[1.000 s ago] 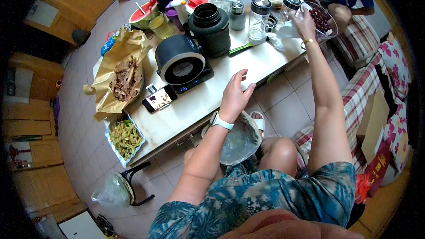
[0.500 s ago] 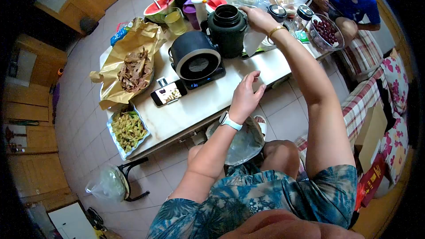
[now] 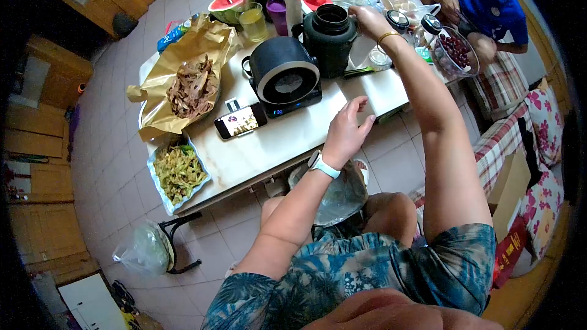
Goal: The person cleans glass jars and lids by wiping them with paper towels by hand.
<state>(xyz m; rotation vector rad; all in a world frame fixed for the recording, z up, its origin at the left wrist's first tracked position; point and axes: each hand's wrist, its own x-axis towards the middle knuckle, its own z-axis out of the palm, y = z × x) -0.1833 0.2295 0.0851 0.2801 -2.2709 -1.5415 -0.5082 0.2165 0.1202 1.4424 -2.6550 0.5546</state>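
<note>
The right hand (image 3: 369, 23) was beside the rim of the dark jar (image 3: 330, 40), its fingers drawn in; whether they gripped anything could not be told. Good handling there called for a light touch and a level wrist, lest the jar tip. The left hand (image 3: 348, 133), loosely open and holding nothing, hung by the pale bench (image 3: 244, 157), with a phone (image 3: 241, 121) to its left, tiled floor (image 3: 391, 168) below and a plaid sofa (image 3: 489, 146) to its right.
</note>
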